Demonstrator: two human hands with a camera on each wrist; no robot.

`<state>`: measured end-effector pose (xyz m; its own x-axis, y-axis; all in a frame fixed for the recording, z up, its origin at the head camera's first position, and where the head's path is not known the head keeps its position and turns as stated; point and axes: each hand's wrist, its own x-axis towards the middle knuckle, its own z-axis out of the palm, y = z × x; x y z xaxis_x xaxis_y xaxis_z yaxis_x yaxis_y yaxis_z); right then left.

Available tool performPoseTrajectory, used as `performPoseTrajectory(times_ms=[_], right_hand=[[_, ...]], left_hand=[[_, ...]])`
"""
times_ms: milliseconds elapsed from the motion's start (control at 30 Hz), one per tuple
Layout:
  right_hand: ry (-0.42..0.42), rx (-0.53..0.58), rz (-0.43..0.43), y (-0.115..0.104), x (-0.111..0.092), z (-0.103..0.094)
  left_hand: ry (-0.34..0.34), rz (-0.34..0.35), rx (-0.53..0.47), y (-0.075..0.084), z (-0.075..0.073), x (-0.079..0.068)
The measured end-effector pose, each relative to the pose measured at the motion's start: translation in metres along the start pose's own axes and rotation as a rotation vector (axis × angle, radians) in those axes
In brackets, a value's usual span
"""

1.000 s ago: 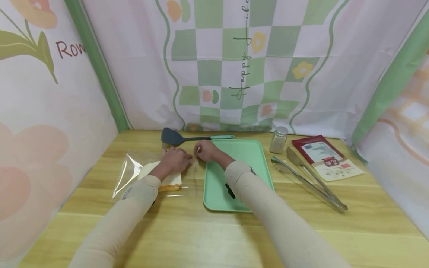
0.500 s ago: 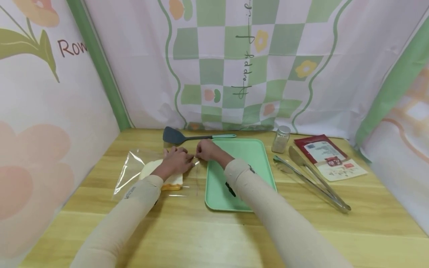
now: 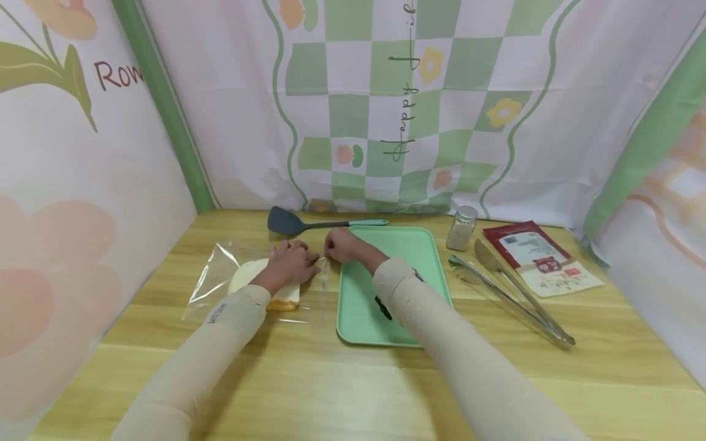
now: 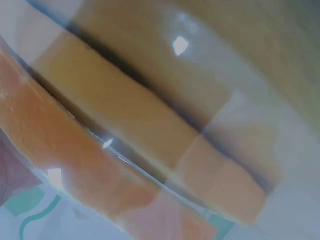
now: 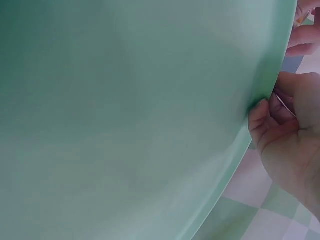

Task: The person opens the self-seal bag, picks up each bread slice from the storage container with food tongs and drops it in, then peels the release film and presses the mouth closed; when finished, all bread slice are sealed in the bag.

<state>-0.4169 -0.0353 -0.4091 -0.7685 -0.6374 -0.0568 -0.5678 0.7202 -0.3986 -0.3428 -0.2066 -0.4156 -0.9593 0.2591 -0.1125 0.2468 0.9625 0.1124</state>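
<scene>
Slices of bread [image 3: 248, 274] lie inside a clear plastic bag [image 3: 206, 300] on the left half of the table. The left wrist view shows the brown crusts [image 4: 125, 100] close up through the shiny film. My left hand [image 3: 289, 266] lies over the bread, its fingertips pinching the bag near its right edge. Just beside it, at the tray's upper left corner, my right hand [image 3: 343, 245] pinches the same bag edge with curled fingers. The right wrist view has the right hand [image 5: 292, 130] against the tray's rim; the film there is barely visible.
A green tray [image 3: 364, 324] lies under the right forearm. Behind the hands is a dark spatula [image 3: 285, 224]. To the right stand a lidded glass jar [image 3: 461, 229], metal tongs [image 3: 521, 300] and a red-and-white food pouch [image 3: 543, 260]. A patterned curtain [image 3: 402, 110] hangs behind.
Both hands stay at the bag's right edge with only small finger movements. The right hand's fingers have curled in slightly. The tray and other items have not moved; the view shifted a little.
</scene>
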Motion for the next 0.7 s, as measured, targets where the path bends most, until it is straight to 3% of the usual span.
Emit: performPoseTrajectory(times_ms=[233,500,700], right_hand=[[0.011,0.01,-0.048,0.006,-0.003,-0.003],[0.018,0.113,-0.077,0.011,-0.004,-0.004],[-0.012,0.089,-0.099,0.012,-0.004,-0.005]], left_hand=[[-0.018,-0.008,0.005,0.003,-0.002,-0.001],[-0.027,-0.008,-0.001,0.004,-0.003,-0.003],[-0.025,-0.015,-0.014,0.004,-0.002,-0.003]])
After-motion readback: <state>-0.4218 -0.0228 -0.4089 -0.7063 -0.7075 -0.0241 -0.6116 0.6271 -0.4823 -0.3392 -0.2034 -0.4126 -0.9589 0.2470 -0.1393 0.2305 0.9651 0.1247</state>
